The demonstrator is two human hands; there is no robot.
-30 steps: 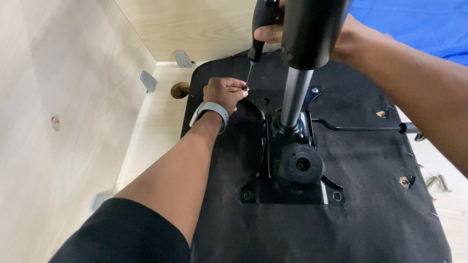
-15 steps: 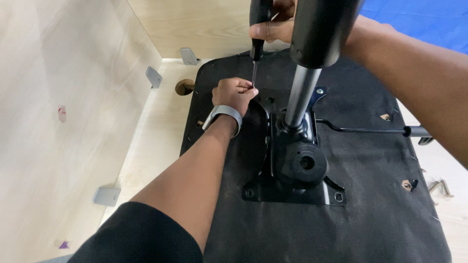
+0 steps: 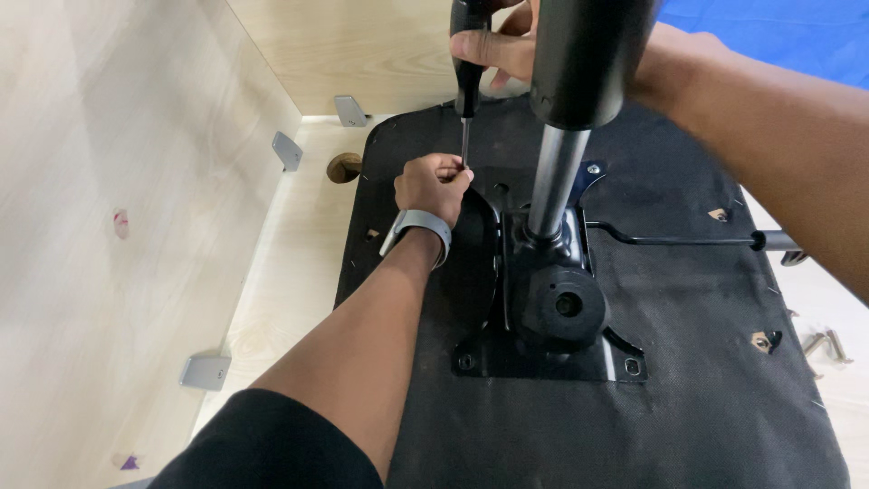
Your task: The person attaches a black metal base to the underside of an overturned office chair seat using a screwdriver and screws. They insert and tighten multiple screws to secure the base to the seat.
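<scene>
Nearest the camera, the black fabric underside of an upturned chair seat [image 3: 688, 407] lies flat on the light wooden floor [image 3: 290, 299]; it looks padded and soft at the edges, stiff in the middle. Bolted to it is a black metal plate [image 3: 552, 349], probably heavy and rigid, with a steel column [image 3: 554, 181] rising from it and a thin lever [image 3: 679, 241] running off to the right. The left hand [image 3: 434, 184], a grey watch [image 3: 418, 225] on its wrist, rests on the plate's far left corner, fingers pinched round the tip of the screwdriver [image 3: 468, 86], steadying it; whether a screw sits under them, cannot tell. Farther off, the right hand [image 3: 502, 45] is clenched round the black handle, shaft upright. Handle looks slim and smooth, best gripped high, tip guided low. Metal brackets [image 3: 288, 149] line the wooden wall [image 3: 118, 181].
</scene>
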